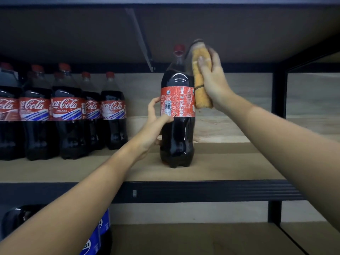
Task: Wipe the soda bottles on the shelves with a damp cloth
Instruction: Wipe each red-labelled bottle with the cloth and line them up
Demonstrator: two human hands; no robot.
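Left hand (pixel 156 124) curls thumb and fingers round the label band of a cola bottle (pixel 177 129), which stands upright near the front edge of the middle shelf (pixel 230 162), apart from the others. Right hand (pixel 211 80) presses a folded yellow cloth (pixel 201 85) flat against the bottle's right shoulder, thumb over the cloth and fingers behind it.

To wipe well, the steadying grip probably ought to stay low on the body while the cloth travels from neck to base, the bottle being turned so each side meets the cloth; pressing too hard near the red cap (pixel 179 48) may tip it.

Its red label reads "RECYCLE ME", with a barcode beside it. Further left and back, a row of bottles (pixel 71 115) shows "Coca-Cola" in white script. On the shelf below, blue-labelled bottles (pixel 95 238) carry lettering too cropped to read.
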